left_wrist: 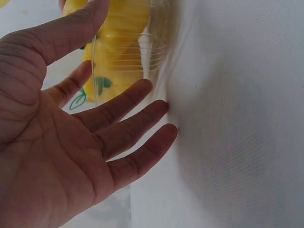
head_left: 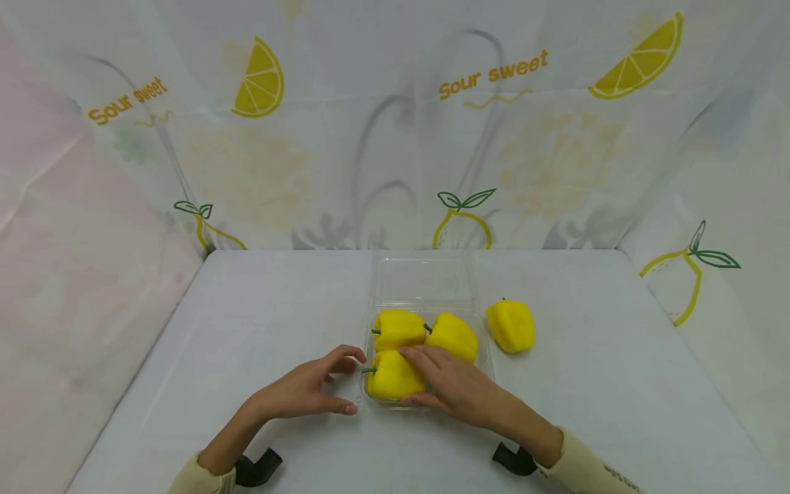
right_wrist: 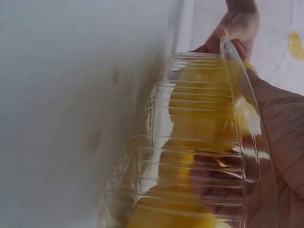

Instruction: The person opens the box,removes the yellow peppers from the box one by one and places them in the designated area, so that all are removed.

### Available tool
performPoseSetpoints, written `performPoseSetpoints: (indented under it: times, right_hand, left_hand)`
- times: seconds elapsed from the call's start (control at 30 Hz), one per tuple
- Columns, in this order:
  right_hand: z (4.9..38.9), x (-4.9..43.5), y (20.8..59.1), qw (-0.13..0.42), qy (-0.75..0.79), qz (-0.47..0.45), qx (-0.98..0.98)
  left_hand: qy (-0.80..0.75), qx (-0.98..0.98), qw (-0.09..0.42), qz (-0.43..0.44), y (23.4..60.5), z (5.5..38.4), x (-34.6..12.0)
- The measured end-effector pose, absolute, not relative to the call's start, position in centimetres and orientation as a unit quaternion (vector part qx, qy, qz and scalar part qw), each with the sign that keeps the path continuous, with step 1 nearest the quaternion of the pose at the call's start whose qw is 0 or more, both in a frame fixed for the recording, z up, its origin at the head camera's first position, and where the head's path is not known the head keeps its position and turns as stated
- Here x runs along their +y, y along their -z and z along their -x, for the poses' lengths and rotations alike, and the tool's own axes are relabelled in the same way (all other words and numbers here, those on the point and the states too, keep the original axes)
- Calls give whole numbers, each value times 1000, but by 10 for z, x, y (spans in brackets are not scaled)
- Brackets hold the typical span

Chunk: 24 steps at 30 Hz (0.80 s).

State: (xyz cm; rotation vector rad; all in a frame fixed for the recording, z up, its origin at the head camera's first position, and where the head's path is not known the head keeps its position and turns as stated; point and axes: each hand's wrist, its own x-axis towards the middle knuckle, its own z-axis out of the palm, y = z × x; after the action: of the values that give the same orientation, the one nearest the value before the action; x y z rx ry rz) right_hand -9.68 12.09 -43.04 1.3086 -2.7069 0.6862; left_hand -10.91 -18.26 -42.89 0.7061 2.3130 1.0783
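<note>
A clear plastic clamshell box (head_left: 485, 363) lies with its lid (head_left: 423, 278) folded back. Inside it are three yellow bell peppers: one at the back left (head_left: 398, 328), one at the back right (head_left: 455, 335) and one at the front left (head_left: 395, 377). My right hand (head_left: 464, 388) reaches in over the front right and holds the right end of the front pepper between fingers and thumb. My left hand (head_left: 306, 388) is beside the box's left rim, fingers spread and thumb apart, with nothing held; the left wrist view shows its bare palm (left_wrist: 61, 156).
Another yellow bell pepper (head_left: 511, 326) lies on the white table (head_left: 592, 343) just right of the box. Black curved pieces sit at the left wrist (head_left: 258, 469) and right wrist (head_left: 513, 460). A lemon-print cloth (head_left: 395, 137) hangs behind the table.
</note>
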Motion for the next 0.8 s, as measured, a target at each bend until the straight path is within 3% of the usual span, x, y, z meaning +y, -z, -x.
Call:
performPoseSetpoints:
  times: [0.13, 0.37, 0.8]
  right_hand:
    - [96, 122, 431, 23, -212, -420, -882]
    - [96, 125, 426, -38, -267, -379, -885]
    - [94, 134, 414, -45, -316, -374, -871]
  left_hand:
    - [-396, 847, 245, -257, 428, 109, -182]
    - [-396, 847, 242, -260, 427, 109, -182]
    - [-396, 848, 241, -258, 429, 107, -184]
